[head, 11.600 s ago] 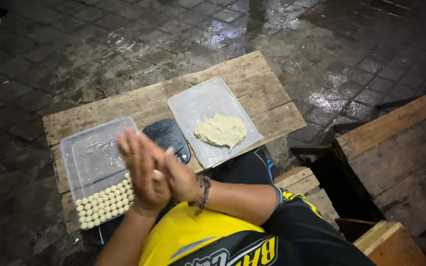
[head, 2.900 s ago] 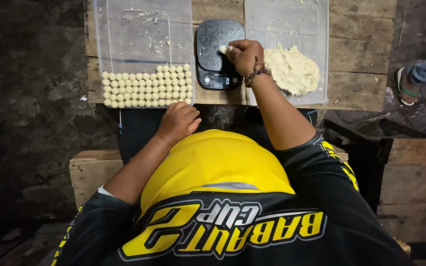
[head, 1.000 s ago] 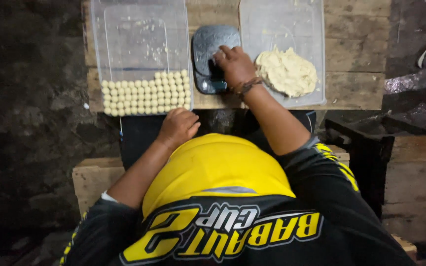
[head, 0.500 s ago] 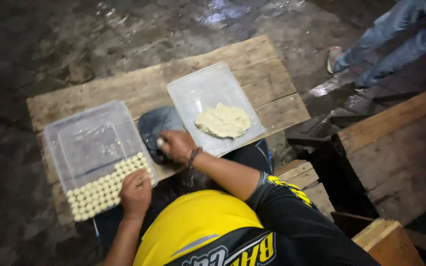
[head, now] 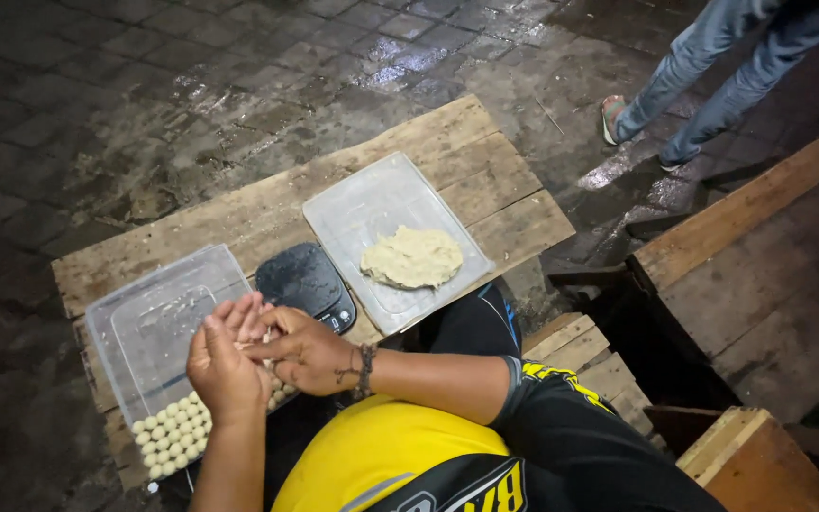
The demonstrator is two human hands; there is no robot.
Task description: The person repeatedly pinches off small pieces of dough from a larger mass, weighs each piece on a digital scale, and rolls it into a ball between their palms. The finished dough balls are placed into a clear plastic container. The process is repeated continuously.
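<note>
My left hand (head: 223, 368) and my right hand (head: 307, 351) are pressed palm to palm just in front of a clear plastic tub (head: 158, 303). A small piece of dough is caught between them and is almost fully hidden. Rows of small pale dough balls (head: 168, 436) fill the tub's near end. A black kitchen scale (head: 305, 283) lies just beyond my right hand. To its right, a lump of pale dough (head: 412, 256) rests on a clear plastic tray (head: 372, 199). All of this stands on a low table of wooden planks (head: 485, 180).
Another person's legs in jeans and sandals (head: 703, 71) stand on the wet paving at the top right. Wooden benches or crates (head: 751, 256) crowd the right side, and a smaller wooden box (head: 580, 346) sits by my right elbow.
My right hand has left the scale and met my left hand, which rose from the tub's near edge. Palms are now together. The other person's legs have moved a little.
</note>
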